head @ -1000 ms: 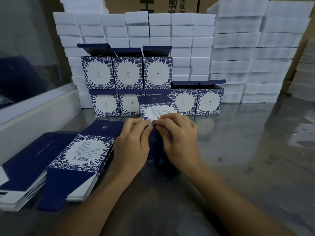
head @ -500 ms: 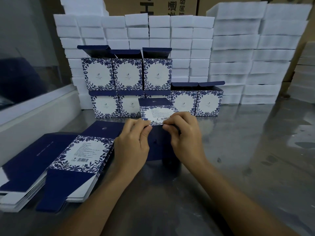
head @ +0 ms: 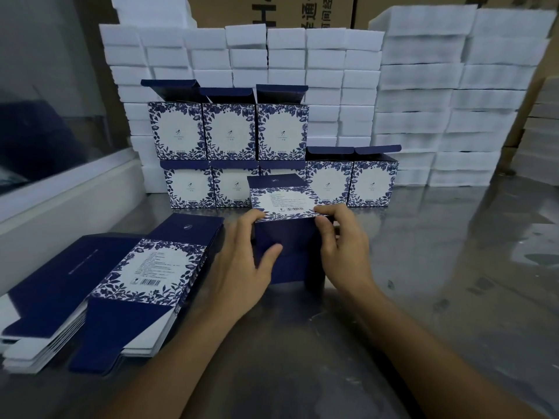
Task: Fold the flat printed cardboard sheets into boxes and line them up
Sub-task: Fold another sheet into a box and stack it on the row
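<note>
A blue-and-white printed box [head: 284, 201] stands half-folded on the metal table [head: 453, 267], its dark blue flap facing me. My left hand [head: 242, 261] grips its left edge, thumb pressed on the blue flap. My right hand [head: 341, 246] pinches the box's right top corner. Behind it, finished boxes [head: 230, 131] with open lids stand in two stacked rows against the foam wall. A pile of flat printed sheets [head: 145, 270] lies to the left of my left hand.
White foam blocks [head: 453, 95] are stacked high along the back. Brown cartons [head: 272, 10] stand behind them. A white ledge with a glass pane [head: 60, 189] runs along the left side. A second flat stack [head: 39, 294] lies at the far left.
My hands have spread apart toward the box's two sides, uncovering the dark blue flap. The left thumb now presses on that flap. The box stands a little taller.
</note>
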The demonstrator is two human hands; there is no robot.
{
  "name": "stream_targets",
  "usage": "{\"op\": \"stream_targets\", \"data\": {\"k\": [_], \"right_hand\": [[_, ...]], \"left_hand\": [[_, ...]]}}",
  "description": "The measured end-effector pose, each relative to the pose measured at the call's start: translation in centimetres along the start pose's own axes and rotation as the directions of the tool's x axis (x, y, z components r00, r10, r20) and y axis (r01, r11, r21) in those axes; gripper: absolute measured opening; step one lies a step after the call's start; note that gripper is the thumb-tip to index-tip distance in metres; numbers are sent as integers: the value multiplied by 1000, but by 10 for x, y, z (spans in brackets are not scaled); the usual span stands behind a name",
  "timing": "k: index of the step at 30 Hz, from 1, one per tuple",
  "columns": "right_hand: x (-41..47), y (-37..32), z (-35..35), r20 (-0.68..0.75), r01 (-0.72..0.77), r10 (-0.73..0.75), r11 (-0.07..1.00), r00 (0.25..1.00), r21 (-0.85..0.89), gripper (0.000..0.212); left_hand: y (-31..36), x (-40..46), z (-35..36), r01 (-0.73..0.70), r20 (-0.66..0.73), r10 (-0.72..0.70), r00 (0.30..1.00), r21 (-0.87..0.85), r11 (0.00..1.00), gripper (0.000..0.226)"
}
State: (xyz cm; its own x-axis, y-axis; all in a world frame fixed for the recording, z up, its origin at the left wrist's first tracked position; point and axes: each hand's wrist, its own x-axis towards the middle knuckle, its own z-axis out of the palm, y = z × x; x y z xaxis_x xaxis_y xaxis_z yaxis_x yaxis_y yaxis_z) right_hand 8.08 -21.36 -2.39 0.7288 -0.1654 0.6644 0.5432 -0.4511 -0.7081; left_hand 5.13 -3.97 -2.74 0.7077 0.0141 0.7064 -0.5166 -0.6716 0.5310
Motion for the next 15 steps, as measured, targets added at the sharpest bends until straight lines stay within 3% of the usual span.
{"op": "stream_targets", "data": {"k": [3,7,11,15], "right_hand": [[-3,5,0,79,-16,13,999,997,43,24],[-7,9,-1,212,13,-7,1000,977,-28,70],[-9,5,6,86,96,-85,986,993,-139,67],[-11,3,6,85,115,-105,986,991,-119,60]], "left_hand": [[-3,-3,4,9,25,-9,1000,1,1000,64],[-1,-3,8,8,-54,-7,999,29,1000,69],[-2,-2,6,18,-151,-9,989,60,998,70],[-4,-2,6,30,-161,-16,987,84,996,74]]}}
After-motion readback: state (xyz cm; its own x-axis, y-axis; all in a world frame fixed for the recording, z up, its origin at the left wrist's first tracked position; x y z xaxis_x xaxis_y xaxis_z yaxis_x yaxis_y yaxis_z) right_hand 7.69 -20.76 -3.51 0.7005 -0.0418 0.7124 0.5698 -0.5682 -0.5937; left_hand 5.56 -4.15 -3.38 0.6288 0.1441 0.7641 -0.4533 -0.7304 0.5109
